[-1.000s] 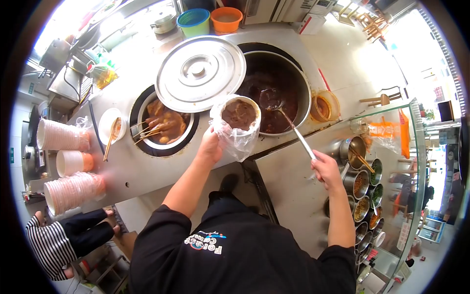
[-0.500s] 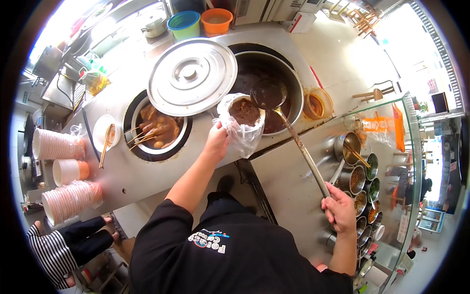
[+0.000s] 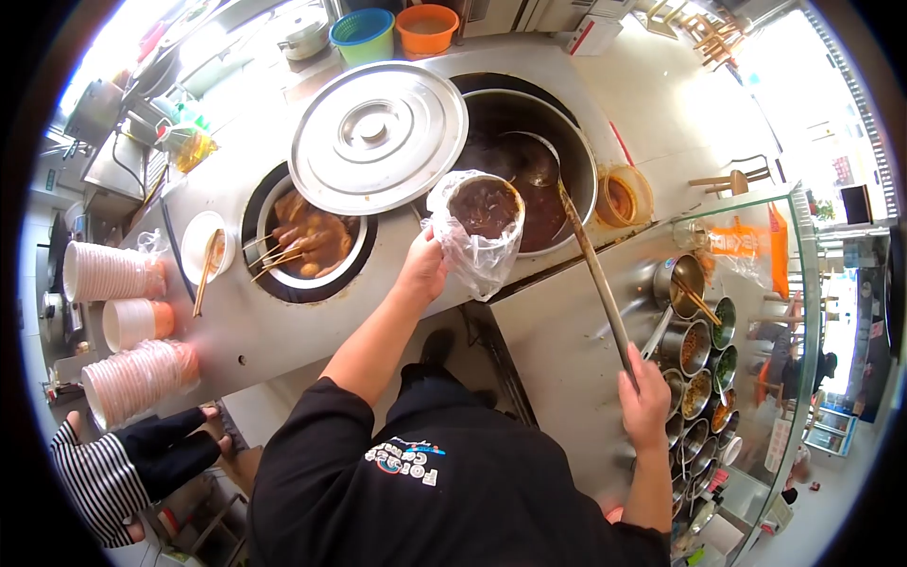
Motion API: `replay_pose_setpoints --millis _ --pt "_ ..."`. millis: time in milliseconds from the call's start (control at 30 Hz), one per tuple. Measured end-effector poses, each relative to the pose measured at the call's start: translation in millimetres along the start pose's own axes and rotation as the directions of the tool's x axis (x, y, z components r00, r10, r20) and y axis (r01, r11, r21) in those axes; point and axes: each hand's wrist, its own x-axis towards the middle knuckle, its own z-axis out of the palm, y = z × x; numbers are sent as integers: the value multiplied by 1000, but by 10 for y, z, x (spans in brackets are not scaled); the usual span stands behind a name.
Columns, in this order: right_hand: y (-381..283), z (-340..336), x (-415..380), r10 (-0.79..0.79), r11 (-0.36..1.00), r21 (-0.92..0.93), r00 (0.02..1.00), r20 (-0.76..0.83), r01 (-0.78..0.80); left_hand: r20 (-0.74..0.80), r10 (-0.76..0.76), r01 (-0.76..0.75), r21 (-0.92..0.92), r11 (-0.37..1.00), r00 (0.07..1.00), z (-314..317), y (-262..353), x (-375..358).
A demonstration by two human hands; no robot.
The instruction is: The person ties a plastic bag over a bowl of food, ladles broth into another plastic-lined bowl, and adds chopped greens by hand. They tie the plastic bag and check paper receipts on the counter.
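My left hand (image 3: 424, 268) is closed on the side of a plastic bag (image 3: 485, 261) that lines a round container. Dark brown soup or sauce (image 3: 484, 209) with pieces in it fills the container, which is at the near left rim of a big pot (image 3: 588, 156). My right hand (image 3: 645, 388) grips the long handle of a ladle (image 3: 539, 165), whose bowl rests in the dark liquid of the pot. A round metal lid (image 3: 378, 170) lies partly over this pot and partly over a smaller pot of skewered food (image 3: 315, 248).
A white bowl with chopsticks (image 3: 211, 236) and stacked cups (image 3: 106, 272) stand at the left. To the right are a sauce tub (image 3: 619, 199) and several metal pots (image 3: 687, 348) behind a glass screen. Another person in stripes (image 3: 104, 480) is at the lower left.
The ladle bowl has moved from beside the container back and right into the pot's liquid. The liquid in the container looks fuller. The bag has shifted slightly right.
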Motion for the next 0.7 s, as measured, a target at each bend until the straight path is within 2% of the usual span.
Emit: replay_pose_setpoints --millis 100,300,400,467,500,533,567,700 --pt "214 335 301 34 986 -166 998 55 -24 -3 -26 26 -21 999 1000 -10 97 -58" --pt "602 983 836 93 956 -291 982 163 -42 30 9 -7 -43 999 1000 -149 166 -70" --pt "748 1148 974 167 961 -254 962 216 -110 20 30 -28 -53 998 999 -213 185 -88" --pt "1049 1308 974 -25 996 86 993 114 15 25 26 -25 -67 997 999 -236 197 -104" --pt "1005 1242 985 -25 996 85 993 113 15 30 25 -22 -82 996 999 -244 203 -108" --pt "865 1080 1028 273 873 328 918 286 -362 32 25 -23 -83 996 999 -253 208 -105" --pt "747 923 1064 464 566 458 724 511 -686 9 19 -18 -61 998 1000 -260 208 -102" --pt "552 404 833 468 469 556 727 503 -686 -32 12 -13 -34 999 999 -173 242 -121"
